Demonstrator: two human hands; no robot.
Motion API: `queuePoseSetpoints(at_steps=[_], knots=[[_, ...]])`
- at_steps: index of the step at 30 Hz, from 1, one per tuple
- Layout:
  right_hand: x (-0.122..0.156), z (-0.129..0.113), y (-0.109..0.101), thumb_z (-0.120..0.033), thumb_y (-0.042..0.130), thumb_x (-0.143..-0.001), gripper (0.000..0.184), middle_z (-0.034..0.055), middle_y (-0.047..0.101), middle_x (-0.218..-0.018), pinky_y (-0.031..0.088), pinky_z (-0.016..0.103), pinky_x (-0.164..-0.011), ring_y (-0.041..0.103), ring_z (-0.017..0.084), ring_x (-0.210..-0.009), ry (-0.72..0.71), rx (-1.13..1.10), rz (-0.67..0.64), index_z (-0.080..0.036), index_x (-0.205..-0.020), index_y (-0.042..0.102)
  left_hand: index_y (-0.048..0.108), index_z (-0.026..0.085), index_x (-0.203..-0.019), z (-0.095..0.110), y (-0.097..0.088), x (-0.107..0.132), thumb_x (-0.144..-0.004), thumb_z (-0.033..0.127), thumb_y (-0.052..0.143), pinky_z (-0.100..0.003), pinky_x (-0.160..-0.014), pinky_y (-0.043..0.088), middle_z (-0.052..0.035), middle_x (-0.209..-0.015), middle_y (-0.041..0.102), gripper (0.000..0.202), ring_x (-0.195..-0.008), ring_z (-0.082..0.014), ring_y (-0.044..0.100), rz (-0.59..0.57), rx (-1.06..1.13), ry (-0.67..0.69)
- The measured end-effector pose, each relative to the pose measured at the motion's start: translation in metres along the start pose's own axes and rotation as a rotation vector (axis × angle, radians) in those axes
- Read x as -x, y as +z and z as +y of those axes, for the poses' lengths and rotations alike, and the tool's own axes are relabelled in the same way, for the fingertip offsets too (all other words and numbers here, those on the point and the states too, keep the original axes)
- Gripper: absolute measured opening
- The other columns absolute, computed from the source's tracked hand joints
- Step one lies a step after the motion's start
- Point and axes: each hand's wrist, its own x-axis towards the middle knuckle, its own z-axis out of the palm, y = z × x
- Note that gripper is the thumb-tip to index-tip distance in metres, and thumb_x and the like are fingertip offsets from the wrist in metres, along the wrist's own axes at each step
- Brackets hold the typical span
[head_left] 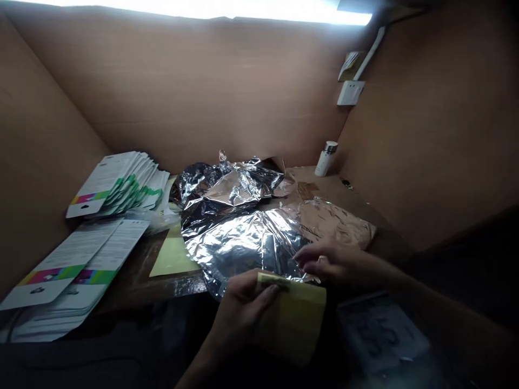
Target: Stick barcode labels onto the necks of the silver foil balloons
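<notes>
A yellow paper sheet (pixel 294 321) is pinched along its top edge by the left hand (pixel 243 308), thumb on top, which seems to keep it raised clear of the crumpled aluminium foil (pixel 239 243) just beyond. The right hand (pixel 336 262) lies on the foil with fingers curled, perhaps to steady it, though whether they grip it cannot be told. Near right sits a dark flat panel (pixel 381 332) marked with numerals. Left on the wooden table (pixel 138 281) lie stacks of printed cards (pixel 52 275) with rainbow bands. Farthest, a white bottle (pixel 325 162) stands by the cardboard wall (pixel 194 92).
</notes>
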Motion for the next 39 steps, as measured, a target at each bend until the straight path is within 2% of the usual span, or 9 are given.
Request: queuePoseSetpoints(at_steps=[4, 8, 15, 20, 23, 26, 31, 35, 39], knots=[[0.007, -0.023, 0.051, -0.035, 0.057, -0.102, 0.024, 0.0067, 0.076, -0.100, 0.052, 0.031, -0.082, 0.071, 0.021, -0.089, -0.121, -0.100, 0.188, -0.021, -0.113, 0.074, 0.079, 0.018, -0.100, -0.005, 0.000, -0.001, -0.091, 0.032, 0.073, -0.029, -0.080, 0.057, -0.0086, -0.104, 0.076, 0.018, -0.093, -0.0244, 0.071, 0.139, 0.004, 0.012], [-0.005, -0.015, 0.081, -0.029, 0.052, -0.105, 0.027, 0.0068, 0.075, -0.098, 0.052, 0.030, -0.077, 0.070, 0.020, -0.086, -0.180, -0.027, 0.261, -0.022, -0.122, 0.071, 0.075, 0.015, -0.086, -0.019, 0.004, 0.004, -0.093, 0.036, 0.071, -0.024, -0.065, 0.053, -0.0036, -0.078, 0.069, 0.023, -0.072, -0.0176, 0.065, 0.258, 0.067, -0.040], [-0.015, -0.009, 0.121, -0.012, 0.053, -0.099, 0.034, 0.0116, 0.075, -0.110, 0.048, 0.040, -0.080, 0.067, 0.024, -0.093, -0.453, 0.343, 0.605, -0.019, -0.131, 0.064, 0.075, 0.014, -0.083, -0.035, 0.003, 0.010, -0.093, 0.037, 0.071, -0.021, -0.058, 0.047, -0.0029, -0.074, 0.069, 0.025, -0.067, -0.0155, 0.061, 0.311, 0.067, -0.080], [-0.009, -0.018, 0.131, -0.013, 0.058, -0.096, 0.022, 0.0088, 0.074, -0.103, 0.048, 0.043, -0.082, 0.066, 0.024, -0.092, -0.483, 0.208, 0.671, -0.023, -0.110, 0.071, 0.072, 0.015, -0.082, -0.041, -0.003, 0.019, -0.095, 0.038, 0.066, -0.023, -0.058, 0.047, -0.0025, -0.073, 0.069, 0.027, -0.065, -0.0158, 0.062, 0.320, 0.006, -0.117], [-0.008, -0.013, 0.119, -0.026, 0.059, -0.099, 0.012, 0.0070, 0.072, -0.093, 0.052, 0.038, -0.078, 0.066, 0.022, -0.086, -0.225, -0.154, 0.621, -0.023, -0.096, 0.070, 0.067, 0.018, -0.073, -0.049, -0.015, 0.028, -0.095, 0.032, 0.064, -0.029, -0.074, 0.053, -0.0043, -0.075, 0.070, 0.026, -0.088, -0.0251, 0.073, 0.235, -0.165, -0.040], [-0.014, 0.000, 0.100, -0.036, 0.063, -0.098, 0.019, 0.0059, 0.073, -0.088, 0.051, 0.032, -0.072, 0.066, 0.021, -0.081, 0.031, -0.308, 0.424, -0.020, -0.094, 0.071, 0.053, 0.021, -0.060, -0.062, -0.029, 0.037, -0.091, 0.021, 0.062, -0.039, -0.100, 0.046, -0.0050, -0.069, 0.069, 0.032, -0.130, -0.0340, 0.062, 0.031, -0.399, 0.112], [-0.033, 0.008, 0.098, -0.038, 0.067, -0.097, 0.023, 0.0034, 0.074, -0.082, 0.045, 0.028, -0.070, 0.065, 0.017, -0.073, 0.032, -0.205, 0.084, -0.018, -0.088, 0.074, 0.048, 0.021, -0.062, -0.079, -0.034, 0.044, -0.090, 0.015, 0.057, -0.040, -0.107, 0.032, -0.0017, -0.063, 0.064, 0.030, -0.142, -0.0307, 0.052, -0.142, -0.632, 0.156], [-0.046, 0.003, 0.122, -0.038, 0.064, -0.099, 0.024, 0.0047, 0.076, -0.086, 0.042, 0.033, -0.086, 0.068, 0.018, -0.080, 0.010, 0.052, 0.037, -0.018, -0.090, 0.074, 0.049, 0.020, -0.065, -0.083, -0.033, 0.042, -0.091, 0.014, 0.055, -0.038, -0.103, 0.030, -0.0012, -0.066, 0.066, 0.028, -0.142, -0.0291, 0.052, -0.152, -0.678, 0.150], [-0.043, 0.011, 0.130, -0.056, 0.058, -0.100, 0.044, 0.0088, 0.073, -0.079, 0.037, 0.040, -0.089, 0.067, 0.023, -0.078, 0.169, 0.415, 0.067, -0.016, -0.087, 0.070, 0.049, 0.020, -0.065, -0.086, -0.036, 0.041, -0.090, 0.012, 0.054, -0.038, -0.097, 0.030, -0.0019, -0.072, 0.070, 0.026, -0.140, -0.0290, 0.054, -0.155, -0.698, 0.143]])
